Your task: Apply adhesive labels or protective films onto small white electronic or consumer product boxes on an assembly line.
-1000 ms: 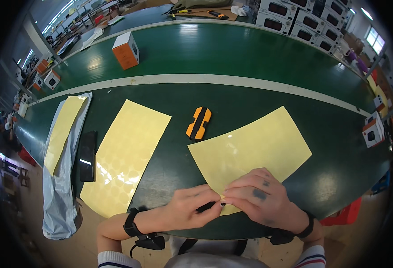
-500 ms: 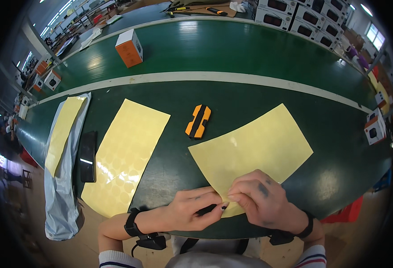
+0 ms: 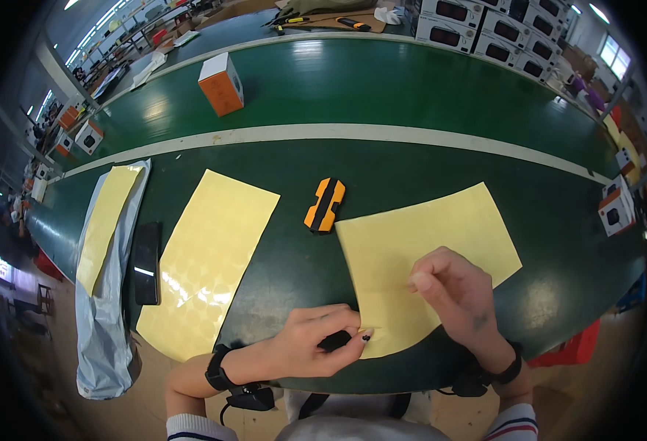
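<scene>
A pale yellow sheet (image 3: 419, 228) lies at the right of the dark green table, its near edge close to me. My left hand (image 3: 316, 342) pinches its near left corner between thumb and fingers. Over the sheet's right part hovers my right hand (image 3: 459, 301), thumb and fingertips pressed together; whatever they hold, if anything, is too small to make out. Beyond the sheet's far left corner rests an orange and black block-shaped object (image 3: 325, 206). Left of my hands lies another yellow sheet (image 3: 220, 242) bearing rows of round stickers, with a black phone (image 3: 147, 263) along its left edge.
At the far left a narrow yellow sheet (image 3: 106, 220) lies on a silvery plastic bag (image 3: 103, 360). Past a pale strip (image 3: 338, 131), an orange and white box (image 3: 220, 92) stands on the green surface. Stacked boxes (image 3: 485, 33) and a box cutter (image 3: 353, 23) sit farther back.
My right hand has left the sheet's near left corner and moved up and right. The sheet has turned slightly and lies flatter. My left hand stays at the corner.
</scene>
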`<state>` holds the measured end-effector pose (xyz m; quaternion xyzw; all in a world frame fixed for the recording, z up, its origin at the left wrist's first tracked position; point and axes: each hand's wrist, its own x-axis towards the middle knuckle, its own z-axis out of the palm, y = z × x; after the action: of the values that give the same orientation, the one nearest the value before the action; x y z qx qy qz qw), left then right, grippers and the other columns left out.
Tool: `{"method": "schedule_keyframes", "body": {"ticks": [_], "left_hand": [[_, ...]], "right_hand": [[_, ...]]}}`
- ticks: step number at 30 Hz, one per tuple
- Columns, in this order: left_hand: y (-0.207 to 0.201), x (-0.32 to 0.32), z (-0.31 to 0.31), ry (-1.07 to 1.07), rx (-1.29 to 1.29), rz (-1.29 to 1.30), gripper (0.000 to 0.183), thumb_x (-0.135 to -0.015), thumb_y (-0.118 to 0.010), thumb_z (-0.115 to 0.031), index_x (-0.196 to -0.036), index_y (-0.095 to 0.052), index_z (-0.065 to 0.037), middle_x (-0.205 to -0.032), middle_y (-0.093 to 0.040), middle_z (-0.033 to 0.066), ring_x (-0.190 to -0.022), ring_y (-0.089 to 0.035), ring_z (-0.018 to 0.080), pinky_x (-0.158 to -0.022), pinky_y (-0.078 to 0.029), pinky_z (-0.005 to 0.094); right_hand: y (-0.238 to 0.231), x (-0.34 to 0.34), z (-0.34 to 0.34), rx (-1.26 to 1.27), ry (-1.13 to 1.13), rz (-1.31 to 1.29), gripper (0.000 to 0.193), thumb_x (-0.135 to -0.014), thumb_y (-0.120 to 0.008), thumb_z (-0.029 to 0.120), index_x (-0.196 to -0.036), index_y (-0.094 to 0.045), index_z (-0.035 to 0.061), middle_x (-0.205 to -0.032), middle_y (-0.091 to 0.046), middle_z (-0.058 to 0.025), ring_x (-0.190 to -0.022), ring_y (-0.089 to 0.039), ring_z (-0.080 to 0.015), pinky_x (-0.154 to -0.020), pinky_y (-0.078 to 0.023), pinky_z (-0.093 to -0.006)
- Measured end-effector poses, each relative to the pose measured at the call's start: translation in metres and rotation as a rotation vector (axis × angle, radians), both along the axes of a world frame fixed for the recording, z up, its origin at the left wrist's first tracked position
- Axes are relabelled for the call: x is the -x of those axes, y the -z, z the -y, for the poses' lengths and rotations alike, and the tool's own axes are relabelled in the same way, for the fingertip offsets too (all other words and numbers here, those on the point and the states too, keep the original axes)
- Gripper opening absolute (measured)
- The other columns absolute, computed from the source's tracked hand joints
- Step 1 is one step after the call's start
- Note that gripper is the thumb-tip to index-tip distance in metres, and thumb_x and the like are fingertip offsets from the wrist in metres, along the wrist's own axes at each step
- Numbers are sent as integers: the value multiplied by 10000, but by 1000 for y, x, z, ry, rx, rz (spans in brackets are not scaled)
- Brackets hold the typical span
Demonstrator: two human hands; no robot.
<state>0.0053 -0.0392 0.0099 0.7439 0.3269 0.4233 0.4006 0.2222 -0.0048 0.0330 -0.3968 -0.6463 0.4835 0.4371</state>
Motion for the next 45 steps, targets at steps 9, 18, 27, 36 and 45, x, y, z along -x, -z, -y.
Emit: {"method": "schedule_keyframes", "body": {"ticks": [9, 18, 27, 36, 45], "left_hand": [[-43, 31, -9, -41, 4, -453, 167, -780, -693, -191, -865, -666, -49, -686, -639, 35, -547, -616, 167, -471, -469, 267], [-115, 114, -188, -681, -290, -825, 525, -802, -637, -388, -1159, -530, -19, -1081, -550, 212, -976, -589, 333, -780, -502, 384], [-31, 123, -339, -1272, 22, -844, 687, -764, -650, -489, -1276, -438, -82, -1196, -457, 256, -1000, -563, 445, -770, -507, 496], [-9, 158, -339, -1081, -386, -615, 492, -677, -703, -380, -1036, -615, -54, -873, -614, 222, -799, -629, 387, -733, -526, 415], [-58, 98, -221, -805, -454, -449, 446, -686, -693, -178, -1116, -636, -71, -964, -598, 149, -867, -627, 277, -723, -535, 350]], "right_hand": [[3, -7, -12, 268, 90, -62, 85, -886, -603, 79, -872, -609, -5, -813, -618, -33, -756, -561, -65, -690, -451, -201], [10, -11, -9, 351, 141, -84, 112, -883, -609, 93, -879, -616, -19, -808, -645, -53, -729, -576, -76, -674, -453, -202], [15, -16, -11, 300, 190, -149, 76, -887, -572, 45, -868, -597, -24, -795, -638, -74, -746, -605, -116, -727, -482, -235], [12, -17, -12, 255, 115, -171, 103, -884, -605, 66, -896, -604, -37, -826, -642, -67, -786, -601, -101, -741, -476, -230], [10, -43, -32, 130, 315, -172, 128, -902, -576, 72, -881, -590, -53, -804, -625, -64, -768, -588, -101, -738, -471, -228]]}}
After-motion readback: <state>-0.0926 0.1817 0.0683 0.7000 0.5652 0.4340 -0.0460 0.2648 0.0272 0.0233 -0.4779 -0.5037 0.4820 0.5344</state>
